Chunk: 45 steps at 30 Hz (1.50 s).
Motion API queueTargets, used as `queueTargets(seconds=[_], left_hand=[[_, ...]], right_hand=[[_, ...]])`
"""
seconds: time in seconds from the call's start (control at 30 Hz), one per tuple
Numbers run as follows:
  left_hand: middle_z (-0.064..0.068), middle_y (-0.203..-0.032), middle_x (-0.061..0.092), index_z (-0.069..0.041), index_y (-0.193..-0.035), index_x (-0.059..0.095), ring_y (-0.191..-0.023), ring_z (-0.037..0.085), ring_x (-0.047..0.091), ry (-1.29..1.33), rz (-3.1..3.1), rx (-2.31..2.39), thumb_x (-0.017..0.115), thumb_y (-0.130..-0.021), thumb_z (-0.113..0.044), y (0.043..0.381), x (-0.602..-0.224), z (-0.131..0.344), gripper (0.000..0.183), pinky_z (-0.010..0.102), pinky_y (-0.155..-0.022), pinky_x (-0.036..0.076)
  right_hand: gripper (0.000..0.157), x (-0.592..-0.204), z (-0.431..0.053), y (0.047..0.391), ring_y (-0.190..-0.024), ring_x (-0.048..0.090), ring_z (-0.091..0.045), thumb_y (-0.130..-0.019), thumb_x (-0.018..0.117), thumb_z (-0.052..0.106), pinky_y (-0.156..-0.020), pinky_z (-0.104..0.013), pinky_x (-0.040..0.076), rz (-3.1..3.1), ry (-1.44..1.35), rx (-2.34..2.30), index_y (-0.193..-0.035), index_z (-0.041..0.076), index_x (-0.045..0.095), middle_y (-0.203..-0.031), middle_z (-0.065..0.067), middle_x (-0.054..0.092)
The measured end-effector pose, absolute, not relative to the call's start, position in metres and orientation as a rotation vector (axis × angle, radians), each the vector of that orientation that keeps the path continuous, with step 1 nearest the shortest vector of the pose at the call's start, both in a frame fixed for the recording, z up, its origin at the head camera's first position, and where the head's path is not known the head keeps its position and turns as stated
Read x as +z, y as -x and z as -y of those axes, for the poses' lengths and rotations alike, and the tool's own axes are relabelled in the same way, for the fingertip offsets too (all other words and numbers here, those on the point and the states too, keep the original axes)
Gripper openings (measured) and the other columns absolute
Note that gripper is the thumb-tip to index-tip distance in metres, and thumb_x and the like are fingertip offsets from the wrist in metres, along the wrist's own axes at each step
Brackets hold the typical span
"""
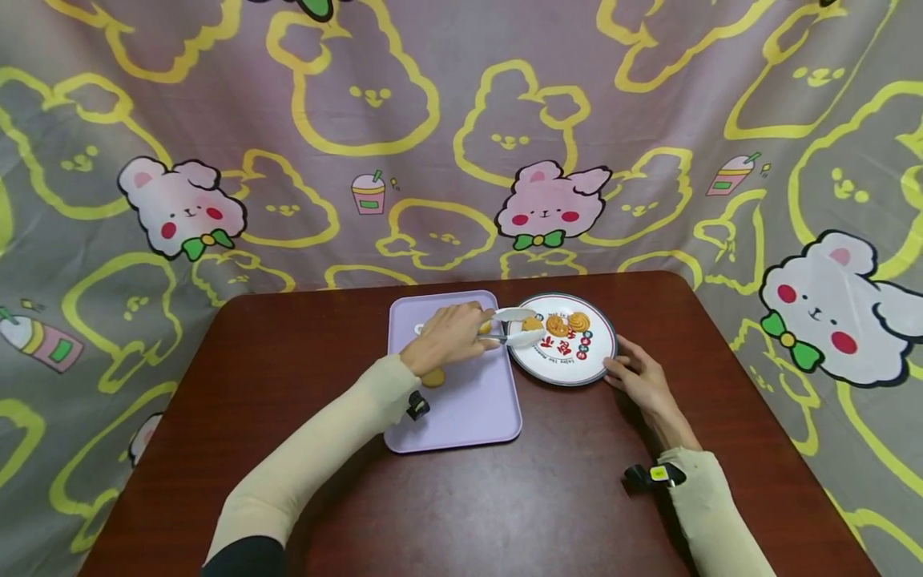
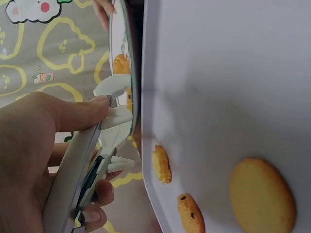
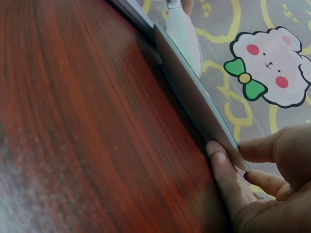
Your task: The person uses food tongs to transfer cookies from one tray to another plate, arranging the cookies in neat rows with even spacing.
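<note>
Tongs (image 2: pixel 73 174) are held in the left grip (image 1: pixel 450 330), the plate (image 1: pixel 557 373) by its rim in the right grip (image 1: pixel 644 386); cookies (image 1: pixel 558 324), probably light and brittle, are best pinched gently by opposite edges

The tray (image 1: pixel 465 413) is lilac, the plate (image 1: pixel 566 373) white with red characters, the cookies (image 2: pixel 262 196) golden — the tongs (image 2: pixel 116 85) white-tipped.

Standing here: grey-pink printed fabric curtain (image 1: pixel 433 48) wraps 3 sides, slight folds. Yellow cartoon outlines all over, 3 drink cups (image 1: pixel 369 195), pale animal heads (image 1: pixel 551 200) with green bows. Dark red-brown wood-grain table (image 1: pixel 288 344), rounded far corners, soft overhead-looking glare near the front.
</note>
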State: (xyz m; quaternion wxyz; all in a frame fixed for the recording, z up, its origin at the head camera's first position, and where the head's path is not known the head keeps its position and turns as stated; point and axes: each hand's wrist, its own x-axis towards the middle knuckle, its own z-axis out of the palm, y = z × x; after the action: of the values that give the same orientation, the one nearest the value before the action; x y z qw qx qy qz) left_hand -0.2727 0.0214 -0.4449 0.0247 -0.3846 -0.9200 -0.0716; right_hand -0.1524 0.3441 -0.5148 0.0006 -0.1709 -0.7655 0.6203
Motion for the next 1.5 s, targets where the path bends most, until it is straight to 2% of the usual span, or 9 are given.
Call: queueTargets(seconds=[0.33,0.57,0.7,0.9,1.03,1.2,1.4,1.5], left_hand=[[0.001,-0.086,0.062,-0.01,-0.104,0.073,-0.068,0.015,0.056,1.197,2.886,-0.202,0.076,-0.092,-0.049,0.275,-0.438,-0.024,0.041,0.032,-0.059,0.051],[-0.001,-0.079,0.06,-0.011,-0.1,0.073,-0.067,0.015,0.057,1.196,2.906,-0.236,0.076,-0.092,-0.049,0.275,-0.436,-0.024,0.039,0.033,-0.059,0.051],[0.0,-0.085,0.062,-0.011,-0.102,0.073,-0.07,0.015,0.058,1.179,2.914,-0.218,0.077,-0.091,-0.05,0.274,-0.436,-0.024,0.041,0.033,-0.061,0.051],[0.003,-0.097,0.064,-0.011,-0.112,0.07,-0.073,0.017,0.06,1.154,2.918,-0.189,0.077,-0.089,-0.054,0.271,-0.436,-0.021,0.049,0.035,-0.063,0.053],[0.005,-0.108,0.066,-0.012,-0.128,0.067,-0.078,0.018,0.062,1.123,2.922,-0.233,0.077,-0.089,-0.054,0.27,-0.436,-0.017,0.058,0.037,-0.067,0.055],[0.006,-0.126,0.067,-0.015,-0.149,0.057,-0.087,0.017,0.063,1.057,2.939,-0.315,0.076,-0.09,-0.056,0.268,-0.436,-0.008,0.074,0.039,-0.072,0.057],[0.006,-0.145,0.061,-0.015,-0.155,0.051,-0.099,0.018,0.064,0.974,2.94,-0.417,0.074,-0.09,-0.06,0.267,-0.439,0.004,0.083,0.043,-0.078,0.058],[0.005,-0.142,0.062,-0.015,-0.156,0.05,-0.096,0.017,0.064,0.956,2.939,-0.443,0.074,-0.09,-0.059,0.265,-0.44,0.011,0.082,0.042,-0.075,0.057]], right_hand=[[0.07,-0.515,-0.342,0.154,-0.091,0.063,0.006,-0.105,0.063,0.022,-0.084,-0.017,0.059,2.438,0.583,1.912,-0.166,0.017,0.029,-0.114,-0.002,0.058],[0.07,-0.517,-0.34,0.154,-0.09,0.063,0.007,-0.105,0.063,0.02,-0.083,-0.017,0.059,2.416,0.589,1.934,-0.166,0.018,0.03,-0.11,0.003,0.058],[0.07,-0.518,-0.34,0.153,-0.09,0.063,0.008,-0.105,0.063,0.019,-0.083,-0.016,0.058,2.407,0.575,1.951,-0.166,0.017,0.03,-0.107,0.006,0.057],[0.07,-0.516,-0.34,0.152,-0.088,0.064,0.008,-0.105,0.063,0.018,-0.083,-0.016,0.058,2.394,0.557,1.968,-0.166,0.015,0.029,-0.105,0.008,0.059],[0.07,-0.516,-0.34,0.152,-0.087,0.065,0.007,-0.105,0.062,0.016,-0.083,-0.016,0.058,2.384,0.542,1.976,-0.166,0.014,0.028,-0.104,0.01,0.061],[0.071,-0.516,-0.341,0.152,-0.087,0.065,0.007,-0.104,0.063,0.016,-0.082,-0.016,0.058,2.373,0.538,1.981,-0.166,0.013,0.029,-0.101,0.012,0.061],[0.071,-0.515,-0.343,0.152,-0.086,0.064,0.008,-0.104,0.064,0.016,-0.082,-0.016,0.058,2.364,0.53,1.992,-0.166,0.012,0.029,-0.101,0.011,0.062],[0.072,-0.515,-0.343,0.152,-0.087,0.064,0.007,-0.104,0.064,0.016,-0.083,-0.016,0.058,2.367,0.534,2.0,-0.166,0.012,0.028,-0.103,0.009,0.062]])
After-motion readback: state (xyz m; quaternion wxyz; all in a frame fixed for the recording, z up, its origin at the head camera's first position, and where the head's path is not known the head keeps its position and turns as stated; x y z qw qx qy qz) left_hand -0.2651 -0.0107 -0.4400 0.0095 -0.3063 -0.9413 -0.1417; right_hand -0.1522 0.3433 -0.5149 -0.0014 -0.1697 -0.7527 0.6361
